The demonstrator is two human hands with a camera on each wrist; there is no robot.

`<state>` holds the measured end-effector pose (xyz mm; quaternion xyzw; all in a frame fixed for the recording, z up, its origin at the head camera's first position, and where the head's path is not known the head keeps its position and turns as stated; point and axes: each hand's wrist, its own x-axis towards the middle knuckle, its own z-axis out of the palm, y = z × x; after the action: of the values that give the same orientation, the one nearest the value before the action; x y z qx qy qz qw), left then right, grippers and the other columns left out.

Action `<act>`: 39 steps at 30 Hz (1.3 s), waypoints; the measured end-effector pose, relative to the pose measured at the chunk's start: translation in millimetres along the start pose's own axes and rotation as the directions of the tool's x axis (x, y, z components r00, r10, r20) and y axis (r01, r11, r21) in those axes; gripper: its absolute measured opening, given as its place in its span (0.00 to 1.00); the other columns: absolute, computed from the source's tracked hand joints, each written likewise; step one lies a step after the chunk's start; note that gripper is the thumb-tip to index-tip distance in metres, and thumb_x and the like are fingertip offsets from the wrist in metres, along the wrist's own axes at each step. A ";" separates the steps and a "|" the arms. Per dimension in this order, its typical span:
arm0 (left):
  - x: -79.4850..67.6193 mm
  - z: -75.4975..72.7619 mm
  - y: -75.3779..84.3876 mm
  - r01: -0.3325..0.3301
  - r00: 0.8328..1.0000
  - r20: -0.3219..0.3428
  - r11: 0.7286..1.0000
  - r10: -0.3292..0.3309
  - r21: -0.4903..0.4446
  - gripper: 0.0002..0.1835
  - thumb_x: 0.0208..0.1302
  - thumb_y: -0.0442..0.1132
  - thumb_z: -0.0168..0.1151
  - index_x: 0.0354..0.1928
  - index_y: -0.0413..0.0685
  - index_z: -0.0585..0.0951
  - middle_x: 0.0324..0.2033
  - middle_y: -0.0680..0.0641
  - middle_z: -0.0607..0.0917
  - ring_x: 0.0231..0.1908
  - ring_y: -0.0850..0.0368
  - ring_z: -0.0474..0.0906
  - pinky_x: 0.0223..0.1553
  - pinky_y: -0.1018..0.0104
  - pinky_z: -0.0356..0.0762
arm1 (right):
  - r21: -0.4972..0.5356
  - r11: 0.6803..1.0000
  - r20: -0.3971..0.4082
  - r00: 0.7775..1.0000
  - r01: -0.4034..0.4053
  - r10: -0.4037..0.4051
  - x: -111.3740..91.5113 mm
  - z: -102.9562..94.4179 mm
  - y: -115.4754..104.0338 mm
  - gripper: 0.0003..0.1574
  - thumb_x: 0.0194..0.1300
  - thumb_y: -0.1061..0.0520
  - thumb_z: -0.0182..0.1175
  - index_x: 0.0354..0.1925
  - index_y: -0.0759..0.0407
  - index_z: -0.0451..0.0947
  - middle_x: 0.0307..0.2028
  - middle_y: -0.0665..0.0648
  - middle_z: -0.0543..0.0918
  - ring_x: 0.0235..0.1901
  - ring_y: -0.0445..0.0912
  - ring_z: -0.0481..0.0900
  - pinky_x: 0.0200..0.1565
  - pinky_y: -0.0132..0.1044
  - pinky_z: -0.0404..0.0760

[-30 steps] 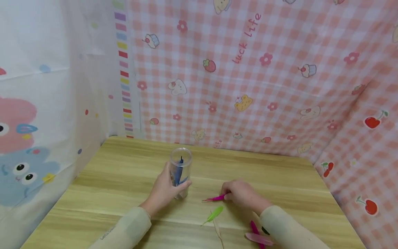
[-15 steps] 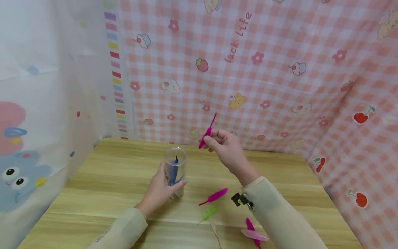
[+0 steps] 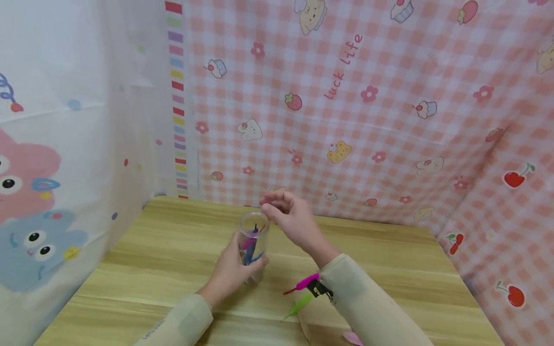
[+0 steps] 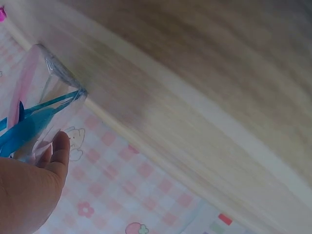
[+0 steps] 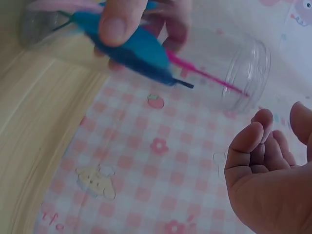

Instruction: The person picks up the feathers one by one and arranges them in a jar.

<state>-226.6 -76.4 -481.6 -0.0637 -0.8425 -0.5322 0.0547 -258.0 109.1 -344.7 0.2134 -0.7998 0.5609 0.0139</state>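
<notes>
My left hand (image 3: 233, 269) grips a clear plastic jar (image 3: 262, 240) round its side, keeping it on the wooden table. Blue feathers (image 5: 141, 51) show through the jar wall, and a pale pink feather (image 4: 23, 90) stands beside them. Also inside is a magenta feather (image 5: 209, 75), its thin stem leaning toward the rim. Just above and right of the jar's mouth is my right hand (image 3: 294, 216). Its fingers are loosely bent, and the right wrist view shows thumb and fingertips apart with nothing between them.
On the wooden table (image 3: 182, 240) near my right forearm lie another magenta feather (image 3: 306, 282), a green feather (image 3: 299, 305), a beige feather (image 3: 304, 327) and a pink feather (image 3: 352, 338), partly cut off. A checked cloth (image 3: 303, 125) hangs behind the table.
My right hand picked up a magenta feather, raised it, and carried it left to the jar. That feather is now inside, out of my fingers. The left hand still holds the jar.
</notes>
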 end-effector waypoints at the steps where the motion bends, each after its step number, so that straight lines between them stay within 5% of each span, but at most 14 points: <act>1: 0.1 -0.1 0.2 -0.003 1.000 -0.002 1.000 0.003 -0.001 0.45 0.63 0.51 0.80 0.75 0.50 0.64 0.66 0.40 0.82 0.66 0.38 0.81 0.67 0.36 0.80 | -0.018 1.000 -0.007 1.000 0.013 -0.013 -1.3 -3.5 2.4 0.19 0.79 0.51 0.64 0.61 0.58 0.82 0.56 0.56 0.91 0.49 0.45 0.89 0.48 0.32 0.88; 4: -0.1 -0.4 0.4 -0.007 1.000 -0.004 1.000 0.007 0.005 0.45 0.63 0.52 0.80 0.75 0.51 0.64 0.66 0.40 0.82 0.67 0.38 0.81 0.67 0.36 0.80 | -0.178 0.983 -0.008 0.999 0.037 -0.040 -8.4 -17.6 17.8 0.18 0.79 0.52 0.64 0.59 0.60 0.83 0.51 0.59 0.92 0.42 0.48 0.87 0.40 0.34 0.87; 6: -0.3 0.0 0.0 -0.002 1.000 0.001 1.000 0.002 0.011 0.45 0.62 0.52 0.80 0.75 0.51 0.65 0.66 0.40 0.82 0.66 0.38 0.81 0.67 0.36 0.81 | -0.353 0.935 0.047 0.999 0.032 -0.017 -17.9 -27.3 37.5 0.16 0.78 0.52 0.65 0.57 0.60 0.84 0.48 0.59 0.91 0.40 0.50 0.87 0.39 0.38 0.88; 8: -1.0 0.5 -0.6 0.004 1.000 0.004 1.000 -0.004 0.019 0.45 0.62 0.53 0.80 0.75 0.52 0.65 0.67 0.40 0.82 0.66 0.37 0.81 0.66 0.36 0.81 | -0.545 0.838 0.153 0.987 0.036 0.057 -31.6 -36.4 64.1 0.17 0.75 0.52 0.68 0.56 0.58 0.84 0.48 0.57 0.91 0.44 0.50 0.87 0.45 0.44 0.90; 10: -1.8 0.8 -1.3 0.009 1.000 0.004 1.000 -0.009 0.028 0.46 0.62 0.52 0.80 0.75 0.51 0.65 0.67 0.39 0.82 0.65 0.37 0.81 0.65 0.36 0.82 | -0.676 0.733 0.269 0.952 0.077 0.147 -47.4 -42.6 92.3 0.19 0.70 0.52 0.73 0.56 0.56 0.85 0.50 0.55 0.91 0.49 0.51 0.87 0.53 0.50 0.89; 12: -2.5 0.8 -1.8 0.009 1.000 0.001 0.999 -0.009 0.035 0.46 0.62 0.51 0.80 0.75 0.50 0.64 0.66 0.39 0.82 0.65 0.37 0.82 0.64 0.36 0.82 | -0.734 0.667 0.353 0.911 0.129 0.212 -62.2 -46.9 116.9 0.21 0.65 0.54 0.77 0.55 0.55 0.86 0.51 0.53 0.90 0.52 0.50 0.86 0.57 0.51 0.87; 16: -2.8 -0.3 -1.7 -0.002 1.000 -0.008 0.999 0.002 0.041 0.45 0.63 0.50 0.80 0.74 0.49 0.65 0.65 0.38 0.83 0.64 0.37 0.82 0.63 0.37 0.84 | -0.742 0.650 0.373 0.906 0.162 0.201 -78.1 -49.7 143.9 0.18 0.60 0.60 0.79 0.48 0.52 0.87 0.42 0.47 0.89 0.45 0.44 0.85 0.51 0.46 0.88; 22: -3.2 -2.1 -1.9 -0.004 1.000 -0.011 0.999 0.005 0.041 0.42 0.63 0.50 0.79 0.73 0.51 0.66 0.65 0.39 0.83 0.63 0.37 0.82 0.63 0.37 0.84 | -0.760 0.638 0.341 0.911 0.122 0.232 -81.2 -47.2 144.8 0.10 0.65 0.61 0.75 0.40 0.48 0.86 0.35 0.43 0.87 0.38 0.40 0.83 0.46 0.44 0.89; 24: -3.9 -2.2 -2.1 -0.007 1.000 -0.003 0.999 0.007 0.040 0.43 0.64 0.50 0.79 0.73 0.51 0.65 0.65 0.39 0.83 0.64 0.37 0.82 0.63 0.37 0.83 | -0.738 0.670 0.320 0.916 0.080 0.244 -80.6 -46.8 140.4 0.06 0.69 0.60 0.72 0.39 0.49 0.85 0.34 0.44 0.86 0.35 0.40 0.81 0.42 0.41 0.87; 26: -4.4 -2.3 -2.3 -0.012 1.000 0.006 0.999 0.012 0.040 0.43 0.63 0.51 0.79 0.74 0.50 0.65 0.66 0.39 0.83 0.65 0.37 0.82 0.63 0.37 0.84 | -0.670 0.742 0.267 0.934 0.003 0.237 -76.3 -47.8 130.9 0.03 0.72 0.58 0.69 0.39 0.50 0.85 0.33 0.45 0.85 0.34 0.39 0.79 0.38 0.36 0.84; 29: -3.9 -3.1 -2.3 -0.017 1.000 0.007 0.999 0.017 0.046 0.44 0.63 0.52 0.79 0.74 0.49 0.65 0.65 0.39 0.83 0.64 0.37 0.82 0.63 0.37 0.84 | -0.405 0.904 0.116 0.973 -0.139 0.201 -60.4 -48.2 102.9 0.04 0.75 0.56 0.68 0.40 0.55 0.86 0.33 0.50 0.85 0.33 0.41 0.78 0.35 0.33 0.79; 31: -2.9 -4.0 -1.8 -0.015 1.000 0.000 0.998 0.015 0.054 0.44 0.63 0.52 0.79 0.74 0.50 0.65 0.65 0.38 0.83 0.63 0.38 0.83 0.62 0.38 0.84 | -0.189 0.971 0.020 0.988 -0.146 0.152 -45.0 -45.7 75.9 0.09 0.75 0.55 0.68 0.41 0.60 0.86 0.34 0.52 0.87 0.35 0.42 0.80 0.39 0.33 0.81; 34: -1.3 -4.8 -0.8 -0.013 1.000 -0.008 0.999 0.013 0.051 0.44 0.63 0.51 0.80 0.74 0.49 0.65 0.65 0.38 0.83 0.62 0.38 0.83 0.63 0.38 0.84 | -0.018 0.999 -0.054 0.998 -0.033 0.032 -25.1 -36.0 34.0 0.13 0.76 0.53 0.67 0.43 0.63 0.86 0.33 0.53 0.86 0.34 0.42 0.78 0.40 0.33 0.80; 39: -0.8 -0.2 1.0 -0.036 0.999 -0.003 0.999 0.036 0.026 0.41 0.62 0.50 0.80 0.70 0.48 0.68 0.63 0.40 0.85 0.62 0.41 0.83 0.62 0.40 0.84 | -0.085 0.989 -0.034 0.991 0.124 -0.128 -10.0 -12.3 -3.8 0.10 0.77 0.53 0.66 0.40 0.59 0.87 0.31 0.59 0.85 0.27 0.43 0.71 0.31 0.31 0.72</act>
<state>-225.6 -76.1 -480.8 -0.0774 -0.8478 -0.5204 0.0664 -250.3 122.4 -339.4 0.2516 -0.8069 0.5293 0.0740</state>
